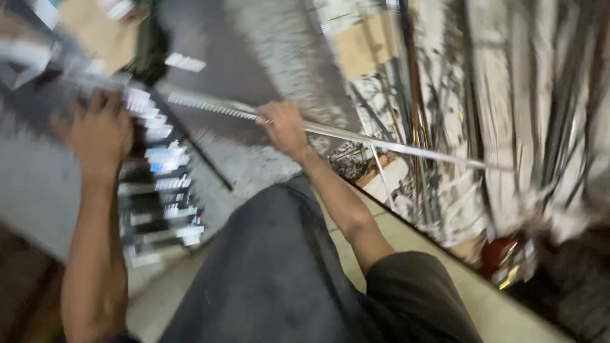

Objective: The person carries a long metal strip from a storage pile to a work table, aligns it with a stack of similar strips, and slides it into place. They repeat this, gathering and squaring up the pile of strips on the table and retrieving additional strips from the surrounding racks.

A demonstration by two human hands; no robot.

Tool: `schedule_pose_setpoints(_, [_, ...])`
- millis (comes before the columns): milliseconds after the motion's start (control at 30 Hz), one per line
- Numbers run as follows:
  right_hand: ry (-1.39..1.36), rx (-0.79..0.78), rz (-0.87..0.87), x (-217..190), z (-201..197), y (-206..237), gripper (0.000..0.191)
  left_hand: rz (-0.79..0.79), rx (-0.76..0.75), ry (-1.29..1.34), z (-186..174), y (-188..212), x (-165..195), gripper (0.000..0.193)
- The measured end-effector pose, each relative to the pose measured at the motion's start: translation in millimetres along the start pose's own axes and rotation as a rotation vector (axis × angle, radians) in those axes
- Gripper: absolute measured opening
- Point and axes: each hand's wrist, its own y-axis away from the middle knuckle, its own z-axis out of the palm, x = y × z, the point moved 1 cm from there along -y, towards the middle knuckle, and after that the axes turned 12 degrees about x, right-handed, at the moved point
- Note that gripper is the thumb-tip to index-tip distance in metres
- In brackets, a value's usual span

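A pale tiled floor (pixel 406 238) runs below bundled silvery metal strips (pixel 540 114); brown cardboard (pixel 362 44) leans just left of the strips.

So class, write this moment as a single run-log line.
right hand: gripping long metal strip | left hand: on blurred metal rack | view: motion-blurred | beside: metal bundles

Dim indoor light, heavy motion blur throughout — tilted view, glare on metal

Metal workshop, bundled steel rods (pixel 540 95) stacked along wall, stacked metal strips (pixel 162 190)
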Motion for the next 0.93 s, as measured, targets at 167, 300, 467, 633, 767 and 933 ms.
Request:
schedule_pose_setpoints(167, [-0.108,-0.023,0.159,28,-74,63,0.04,0.031,-0.067,0.028,-4,33,24,0.05])
schedule_pose_setpoints(300, [-0.08,0.053,0.159,27,-125,125,0.037,0.091,0.044,0.1,-31,52,26,0.059])
schedule_pose_setpoints(467, [-0.036,0.089,0.401,9,-162,202,0.02,-0.006,0.285,0.241,-47,117,30,0.069])
schedule_pose_setpoints(633, [-0.02,0.349,0.282,-49,-155,220,0.036,0.01,0.322,0.202,-57,181,10,0.063])
schedule_pose_setpoints(767, [0.026,0.337,0.242,-54,-190,226,0.036,0.005,0.48,0.221,-66,229,12,0.05])
schedule_pose_setpoints(933, [0.161,0.373,0.125,-15,-207,228,0.036,-0.08,0.485,0.192,-40,276,25,0.037])
